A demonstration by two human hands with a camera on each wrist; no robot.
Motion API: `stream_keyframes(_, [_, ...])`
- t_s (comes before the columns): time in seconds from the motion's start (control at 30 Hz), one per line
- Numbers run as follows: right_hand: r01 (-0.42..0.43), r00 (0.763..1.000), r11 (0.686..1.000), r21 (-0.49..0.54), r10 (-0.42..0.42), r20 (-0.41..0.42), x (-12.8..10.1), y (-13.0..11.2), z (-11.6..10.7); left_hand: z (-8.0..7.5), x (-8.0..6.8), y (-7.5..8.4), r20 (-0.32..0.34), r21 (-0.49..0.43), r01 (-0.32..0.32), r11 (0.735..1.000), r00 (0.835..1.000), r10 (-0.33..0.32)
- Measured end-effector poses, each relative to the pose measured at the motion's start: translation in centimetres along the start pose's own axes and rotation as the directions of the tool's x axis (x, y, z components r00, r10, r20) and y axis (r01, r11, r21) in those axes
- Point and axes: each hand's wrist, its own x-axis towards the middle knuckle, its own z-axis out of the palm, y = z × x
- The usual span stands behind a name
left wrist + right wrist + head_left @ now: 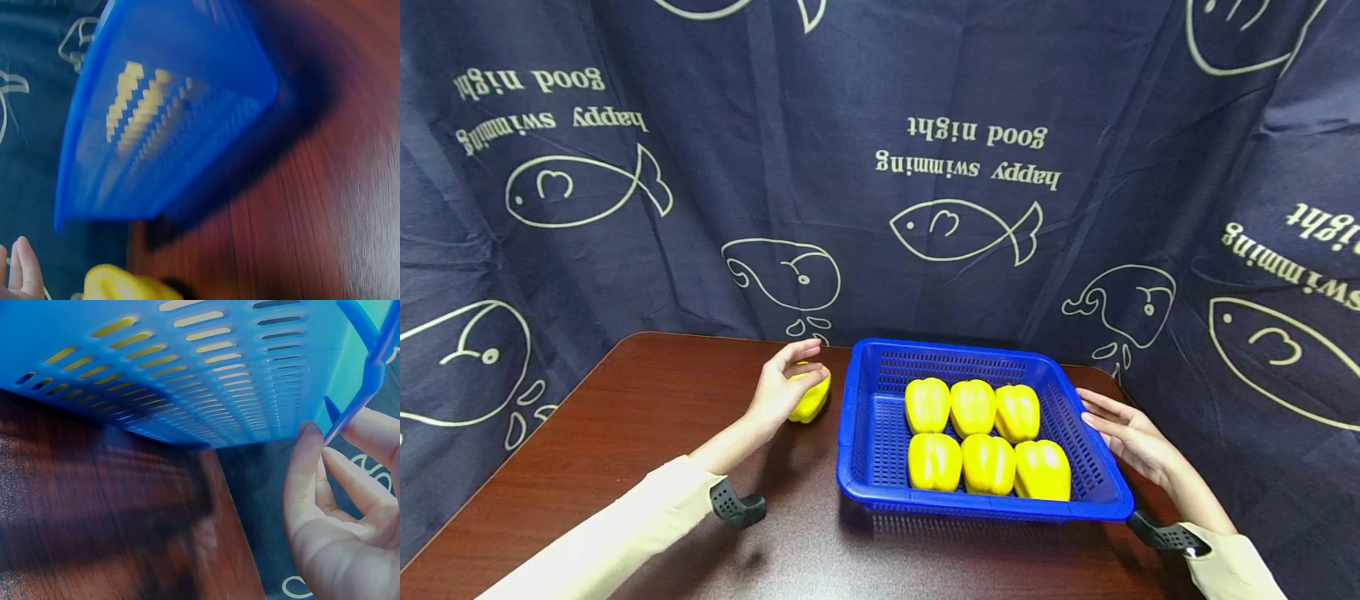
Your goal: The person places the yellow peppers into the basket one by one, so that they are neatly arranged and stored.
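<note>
A yellow bell pepper [812, 402] lies on the table left of the blue basket [863, 417]. My left hand [784, 387] is over it, fingers and thumb extended and overlapping it in the head view. In the left wrist view, the left fingers [26, 272] show at the lower left corner, with the yellow pepper [122, 286] beside them. At the basket's right side, my right hand [1131, 437] holds the rim between thumb and fingers; the right wrist view shows the thumb [304, 469] at the rim's edge. Several yellow bell peppers [988, 462] sit in two rows inside the basket.
The brown wooden table [625, 433] ends at a dark blue curtain [850, 167] printed with fish and whales. The basket's slotted walls stand near the table's far edge. Each wrist wears a black band, the left band [737, 504] just above the table.
</note>
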Motion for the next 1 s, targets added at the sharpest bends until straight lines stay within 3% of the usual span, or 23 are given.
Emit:
stream_keyframes(0.3, [0.008,1.0,1.0,0.021,-0.009,0.014,0.0,0.1,0.0,-2.7,1.3,-2.7,0.024,0.094,0.0,0.996,1.0,-0.002])
stream_keyframes(0.63, [-0.01,1.0,1.0,-0.005,0.01,-0.001,0.1,0.1,0.0,-4.7,2.6,-5.4,0.055,0.193,0.065,0.979,0.995,-0.077])
stream_keyframes(0.87, [0.003,1.0,1.0,0.01,-0.003,0.024,0.1,0.0,0.1,-5.3,3.2,-6.7,0.146,0.168,0.173,0.97,0.969,-0.199])
stream_keyframes(1.0, [0.005,1.0,1.0,0.015,-0.005,0.024,0.0,-0.1,0.0,-5.0,3.4,-7.1,0.18,0.153,0.206,0.967,0.956,-0.232])
